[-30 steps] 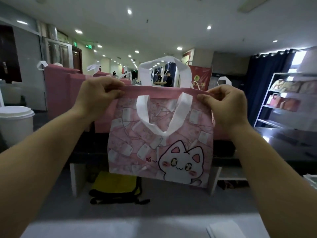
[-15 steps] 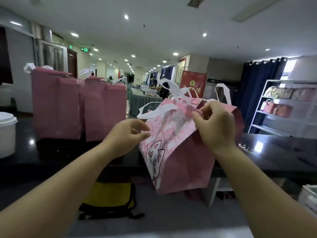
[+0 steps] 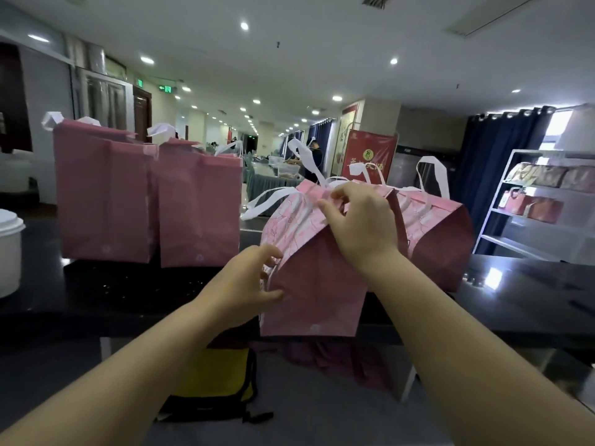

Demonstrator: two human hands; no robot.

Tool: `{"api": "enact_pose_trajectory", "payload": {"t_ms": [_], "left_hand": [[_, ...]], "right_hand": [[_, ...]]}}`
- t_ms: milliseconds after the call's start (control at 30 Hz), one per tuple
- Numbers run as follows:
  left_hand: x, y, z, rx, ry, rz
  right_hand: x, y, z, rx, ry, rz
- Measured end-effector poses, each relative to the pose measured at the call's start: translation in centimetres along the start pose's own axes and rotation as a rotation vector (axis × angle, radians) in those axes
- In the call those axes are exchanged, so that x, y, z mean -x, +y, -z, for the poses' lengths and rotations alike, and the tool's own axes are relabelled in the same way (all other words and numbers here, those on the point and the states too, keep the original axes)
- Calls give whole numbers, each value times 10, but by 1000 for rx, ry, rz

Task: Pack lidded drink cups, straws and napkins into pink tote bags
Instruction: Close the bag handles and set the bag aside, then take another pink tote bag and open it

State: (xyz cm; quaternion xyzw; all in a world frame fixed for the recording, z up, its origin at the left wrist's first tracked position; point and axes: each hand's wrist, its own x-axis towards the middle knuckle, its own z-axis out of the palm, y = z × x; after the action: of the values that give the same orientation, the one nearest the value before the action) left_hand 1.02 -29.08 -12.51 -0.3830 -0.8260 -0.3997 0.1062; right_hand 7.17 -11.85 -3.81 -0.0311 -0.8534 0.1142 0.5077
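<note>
Hanging just right of the view's centre, a pink tote bag [image 3: 315, 284] is sitting at the near edge of the black counter [image 3: 128, 294]. Its plain side panel is facing the camera and its printed face is pointing toward nine o'clock; whether its base is touching the counter I cannot tell. The right hand [image 3: 360, 226] is pinching the bag's top rim between thumb and curled fingers, beside the white handles [image 3: 277, 201] spilling out toward ten o'clock. The left hand [image 3: 244, 281] is gripping the bag's lower side edge, fingers above and thumb below the fold. Directly behind, at two o'clock, a second tote [image 3: 441, 243] is leaning on the counter. At ten o'clock, well apart, two upright totes [image 3: 106, 194] are standing side by side and touching. A white lidded cup [image 3: 9, 249] is showing at the nine o'clock edge. A yellow bag [image 3: 222, 371] is lying on the floor at seven o'clock, and a shelf rack [image 3: 544, 201] is standing at three o'clock.
</note>
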Motion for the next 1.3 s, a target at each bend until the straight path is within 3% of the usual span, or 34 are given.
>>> {"api": "enact_pose_trajectory", "payload": {"t_ms": [167,367,600,733,800,867,967,1100,1300], "left_hand": [[-31,-15,-6,-119,107,73],[-67,-32,-18,-157,141,142],[-88,-46,-29,-105,155,185],[-82,-41,-13,-127,152,138],[-75,-40,5,-137,204,102],[-67,-45,26,-153,258,84],[-58,-64,60,-214,326,91],[-54,-98,100,-339,406,162],[-67,-133,131,-289,454,321]], "right_hand": [[-22,8,-27,-75,-166,-17],[-42,18,-50,-187,-198,-149],[-58,30,-71,-146,-217,-218],[-63,25,-80,8,-11,-63],[-61,10,-82,-52,148,116],[-54,-9,-88,-129,172,280],[-47,-34,-106,-237,-62,331],[-64,-57,-131,-273,-375,101],[-104,-62,-168,-254,-503,-106]]}}
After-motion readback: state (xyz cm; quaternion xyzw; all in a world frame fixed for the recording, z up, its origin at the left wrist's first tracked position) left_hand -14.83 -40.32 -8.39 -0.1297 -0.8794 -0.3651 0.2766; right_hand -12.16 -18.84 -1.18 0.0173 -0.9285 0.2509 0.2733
